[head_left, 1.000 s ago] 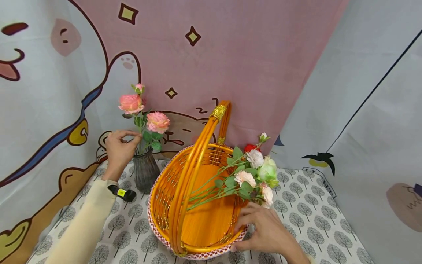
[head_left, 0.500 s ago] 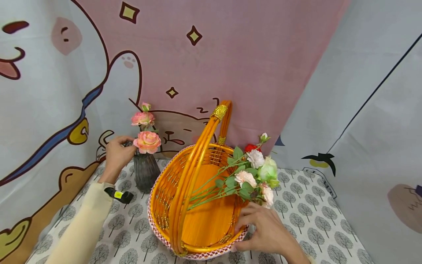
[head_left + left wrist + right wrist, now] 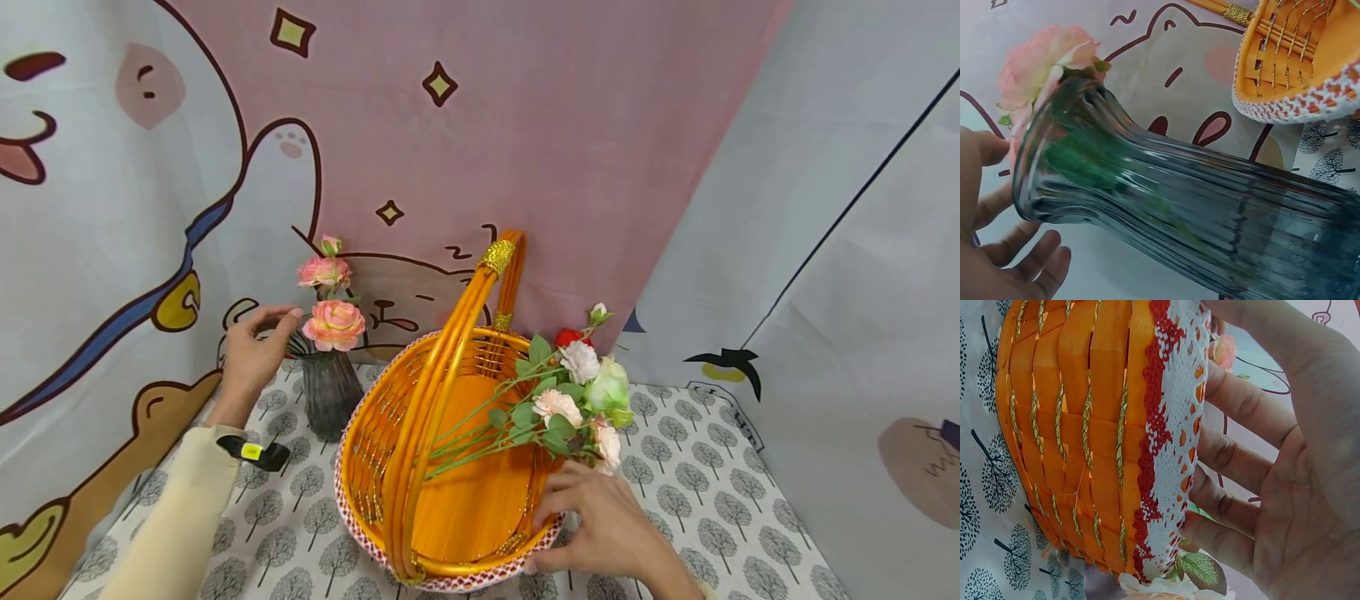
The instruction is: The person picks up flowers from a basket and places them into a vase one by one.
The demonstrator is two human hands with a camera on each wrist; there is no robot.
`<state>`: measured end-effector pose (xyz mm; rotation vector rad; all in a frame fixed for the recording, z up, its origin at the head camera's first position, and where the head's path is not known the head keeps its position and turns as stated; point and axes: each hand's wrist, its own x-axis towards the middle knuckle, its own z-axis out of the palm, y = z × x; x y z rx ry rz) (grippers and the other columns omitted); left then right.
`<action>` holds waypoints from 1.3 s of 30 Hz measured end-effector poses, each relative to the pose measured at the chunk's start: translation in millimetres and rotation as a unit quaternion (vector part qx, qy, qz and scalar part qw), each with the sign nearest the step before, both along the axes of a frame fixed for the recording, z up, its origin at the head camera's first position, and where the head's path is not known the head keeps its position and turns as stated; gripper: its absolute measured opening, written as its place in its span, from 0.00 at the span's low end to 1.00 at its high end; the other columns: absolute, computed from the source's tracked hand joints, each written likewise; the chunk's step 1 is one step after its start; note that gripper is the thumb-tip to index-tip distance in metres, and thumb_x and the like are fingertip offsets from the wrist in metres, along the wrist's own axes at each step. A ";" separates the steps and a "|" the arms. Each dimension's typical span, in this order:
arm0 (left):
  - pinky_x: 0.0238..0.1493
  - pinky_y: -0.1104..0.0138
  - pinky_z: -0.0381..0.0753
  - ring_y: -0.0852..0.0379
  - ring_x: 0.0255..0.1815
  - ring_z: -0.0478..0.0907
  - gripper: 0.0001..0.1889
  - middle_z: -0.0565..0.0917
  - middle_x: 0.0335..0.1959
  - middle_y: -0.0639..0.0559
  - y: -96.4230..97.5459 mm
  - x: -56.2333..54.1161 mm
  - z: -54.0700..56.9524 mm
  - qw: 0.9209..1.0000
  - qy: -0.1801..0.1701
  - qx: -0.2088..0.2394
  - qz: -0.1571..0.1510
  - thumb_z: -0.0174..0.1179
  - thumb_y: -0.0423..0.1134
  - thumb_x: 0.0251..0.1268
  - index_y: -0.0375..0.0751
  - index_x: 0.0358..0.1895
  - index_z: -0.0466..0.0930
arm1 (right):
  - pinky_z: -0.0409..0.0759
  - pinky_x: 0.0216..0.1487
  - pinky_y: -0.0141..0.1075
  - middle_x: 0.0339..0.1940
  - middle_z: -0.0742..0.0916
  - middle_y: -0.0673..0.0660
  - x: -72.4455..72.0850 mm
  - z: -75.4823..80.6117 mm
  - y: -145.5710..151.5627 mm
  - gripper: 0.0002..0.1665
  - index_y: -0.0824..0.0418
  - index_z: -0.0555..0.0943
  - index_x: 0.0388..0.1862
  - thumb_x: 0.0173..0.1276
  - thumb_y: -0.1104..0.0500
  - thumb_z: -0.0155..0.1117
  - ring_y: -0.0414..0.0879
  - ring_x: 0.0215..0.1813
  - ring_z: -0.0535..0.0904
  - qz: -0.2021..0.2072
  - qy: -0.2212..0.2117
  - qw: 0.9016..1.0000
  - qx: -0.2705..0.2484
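Note:
A ribbed grey glass vase [image 3: 328, 393] stands upright at the left, with pink artificial roses [image 3: 335, 325] in its mouth. Beside its rim, my left hand [image 3: 257, 346] holds nothing. In the left wrist view its fingers [image 3: 1047, 269] are spread and loosely bent near the glass lip, and green leaves show through the wall. My right hand [image 3: 600, 517] grips the near right rim of an orange woven basket [image 3: 472, 500]; in the right wrist view its fingers [image 3: 1241, 403] reach over the lace-trimmed edge. Several artificial flowers [image 3: 558, 404] lie in the basket, stems inward, blooms over the right rim.
The basket's tall arched handle [image 3: 442, 375] rises across its middle, to the right of the vase. A white cloth with grey tree prints [image 3: 720, 500] covers the table. Behind stands a cartoon-printed curtain [image 3: 600, 150], close to the vase and basket.
The pink roses have sunk lower into the vase and turned. My left hand has let go of the stem and moved slightly left. My right hand has stayed on the basket rim.

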<state>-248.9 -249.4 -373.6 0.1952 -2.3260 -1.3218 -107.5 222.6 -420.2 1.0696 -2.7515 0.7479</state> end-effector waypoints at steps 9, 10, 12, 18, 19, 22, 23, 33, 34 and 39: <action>0.46 0.74 0.73 0.72 0.49 0.75 0.22 0.83 0.52 0.61 4.4 7.1 9.4 0.997 0.079 0.015 -0.011 0.60 0.58 0.73 0.53 0.63 0.83 | 0.65 0.23 0.24 0.38 0.84 0.30 -0.5 -1.0 -0.7 0.13 0.25 0.84 0.31 0.52 0.27 0.76 0.30 0.41 0.73 0.000 -0.003 1.000 -0.004; 0.46 0.74 0.73 0.71 0.48 0.75 0.23 0.83 0.54 0.59 6.1 7.4 10.3 0.997 0.078 0.014 -0.012 0.60 0.59 0.73 0.54 0.64 0.82 | 0.65 0.22 0.24 0.39 0.85 0.32 -0.2 -1.5 -0.5 0.13 0.25 0.84 0.31 0.52 0.26 0.75 0.30 0.41 0.74 -0.002 -0.004 1.000 -0.004; 0.48 0.74 0.73 0.71 0.49 0.74 0.23 0.82 0.57 0.55 9.4 8.3 12.0 0.997 0.080 0.015 -0.011 0.60 0.59 0.73 0.56 0.65 0.81 | 0.65 0.22 0.24 0.40 0.86 0.33 0.2 -2.4 0.0 0.13 0.25 0.85 0.31 0.52 0.27 0.75 0.31 0.42 0.74 -0.002 -0.006 1.000 -0.004; 0.50 0.76 0.73 0.70 0.52 0.73 0.21 0.82 0.59 0.49 17.1 13.5 16.0 0.991 0.131 0.025 -0.008 0.62 0.52 0.73 0.50 0.64 0.82 | 0.62 0.19 0.24 0.38 0.83 0.29 -2.2 -3.3 0.1 0.13 0.26 0.85 0.31 0.53 0.27 0.75 0.29 0.40 0.72 0.006 0.010 1.000 0.000; 0.49 0.77 0.73 0.70 0.52 0.73 0.21 0.82 0.58 0.49 18.2 14.2 16.8 0.990 0.142 0.025 -0.009 0.63 0.51 0.73 0.48 0.64 0.82 | 0.62 0.19 0.24 0.37 0.82 0.28 -2.7 -3.2 0.0 0.13 0.27 0.85 0.31 0.53 0.27 0.75 0.29 0.39 0.72 0.007 0.013 1.000 0.000; 0.38 0.80 0.76 0.66 0.48 0.75 0.20 0.81 0.58 0.52 21.6 16.3 19.7 0.986 0.164 0.018 -0.013 0.63 0.49 0.73 0.46 0.62 0.83 | 0.62 0.18 0.24 0.37 0.82 0.28 -3.9 -2.5 -0.2 0.13 0.28 0.86 0.32 0.53 0.27 0.76 0.29 0.39 0.73 0.009 0.015 1.000 -0.002; 0.34 0.80 0.76 0.66 0.46 0.75 0.20 0.81 0.58 0.53 23.0 17.0 21.0 0.985 0.169 0.014 -0.017 0.64 0.48 0.73 0.45 0.62 0.83 | 0.62 0.18 0.24 0.37 0.82 0.28 -4.0 -2.3 -0.2 0.14 0.28 0.86 0.32 0.53 0.27 0.76 0.29 0.39 0.73 0.009 0.016 1.000 -0.002; 0.55 0.78 0.75 0.68 0.57 0.75 0.17 0.81 0.59 0.45 43.2 23.2 33.3 0.971 0.231 0.007 -0.064 0.64 0.38 0.73 0.40 0.61 0.83 | 0.61 0.18 0.24 0.37 0.82 0.28 -6.4 -1.7 1.3 0.15 0.28 0.86 0.31 0.51 0.27 0.76 0.28 0.39 0.72 0.007 0.030 1.000 0.003; 0.56 0.78 0.75 0.67 0.58 0.75 0.17 0.81 0.58 0.44 45.3 24.3 34.0 0.969 0.238 0.008 -0.071 0.64 0.36 0.72 0.38 0.61 0.83 | 0.61 0.18 0.24 0.37 0.82 0.28 -6.4 -1.9 1.4 0.15 0.28 0.86 0.31 0.51 0.27 0.76 0.28 0.39 0.72 0.008 0.031 0.999 0.002; 0.58 0.78 0.75 0.65 0.59 0.76 0.17 0.81 0.56 0.43 54.3 28.9 38.0 0.958 0.266 0.007 -0.109 0.63 0.29 0.70 0.34 0.60 0.82 | 0.61 0.18 0.25 0.38 0.83 0.29 -6.4 -1.6 -0.3 0.14 0.27 0.85 0.31 0.51 0.26 0.75 0.29 0.40 0.73 0.005 0.025 1.000 0.007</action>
